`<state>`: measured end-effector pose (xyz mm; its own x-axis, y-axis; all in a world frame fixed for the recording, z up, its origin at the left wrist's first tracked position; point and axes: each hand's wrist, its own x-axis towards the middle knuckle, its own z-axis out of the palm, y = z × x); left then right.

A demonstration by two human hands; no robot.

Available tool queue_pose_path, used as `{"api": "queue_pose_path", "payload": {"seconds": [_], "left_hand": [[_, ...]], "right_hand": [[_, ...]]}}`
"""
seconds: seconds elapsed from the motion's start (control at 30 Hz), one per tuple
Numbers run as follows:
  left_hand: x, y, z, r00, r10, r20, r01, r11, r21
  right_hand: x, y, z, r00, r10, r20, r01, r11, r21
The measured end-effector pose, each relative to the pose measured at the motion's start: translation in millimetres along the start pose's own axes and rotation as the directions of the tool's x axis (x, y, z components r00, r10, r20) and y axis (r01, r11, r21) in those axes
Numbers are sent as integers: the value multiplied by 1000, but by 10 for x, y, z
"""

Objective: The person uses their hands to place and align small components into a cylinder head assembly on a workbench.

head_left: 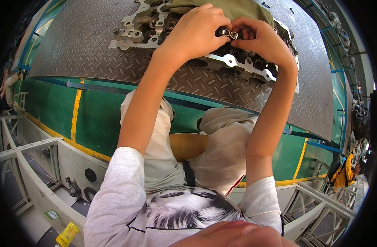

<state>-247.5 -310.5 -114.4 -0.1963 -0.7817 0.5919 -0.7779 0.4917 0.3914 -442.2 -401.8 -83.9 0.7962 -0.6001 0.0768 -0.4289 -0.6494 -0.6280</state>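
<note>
A metal engine cylinder head (133, 39) lies on the tread-plate table in front of me. Just over its near side, my left hand (198, 35) is closed with its fingertips on a small shiny metal part like a rocker arm (224, 32). My right hand (262, 43) pinches a second such rocker arm (234, 35) right beside the first. Whether the two parts touch or are joined, I cannot tell. Behind my hands, an olive-green cloth (248, 10) covers part of the cylinder head. My fingers hide the spots below them.
The tread-plate table (85, 53) has a dark front edge close to my knees. A few small dark pieces, one a bolt (266, 5), lie at its far side. A yellow packet (67, 234) rests on the grey frame behind me, lower left. Other people are at far left and right.
</note>
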Motion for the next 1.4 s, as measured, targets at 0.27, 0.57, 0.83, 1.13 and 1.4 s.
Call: {"api": "queue_pose_path", "payload": {"seconds": [0.27, 0.57, 0.83, 1.13, 1.4], "left_hand": [[4, -6, 8, 1000, 4, -5, -4, 999, 43], [-13, -9, 14, 1000, -1, -2, 2, 1000, 30], [-19, 7, -15, 1000, -32, 0, 32, 999, 33], [-9, 14, 4, 997, -77, 12, 77, 997, 6], [-6, 22, 20, 990, 21, -137, -5, 993, 118]], "right_hand": [[-37, -171, 13, 993, 5, -117, -26, 984, -176], [-38, -200, 49, 993, 38, -112, -57, 984, -170], [-36, -266, 87, 994, 63, -89, -78, 983, -167], [-8, -110, 170, 994, -37, -103, 11, 970, -244], [-26, -150, 202, 993, -68, -94, 36, 951, -307]]}}
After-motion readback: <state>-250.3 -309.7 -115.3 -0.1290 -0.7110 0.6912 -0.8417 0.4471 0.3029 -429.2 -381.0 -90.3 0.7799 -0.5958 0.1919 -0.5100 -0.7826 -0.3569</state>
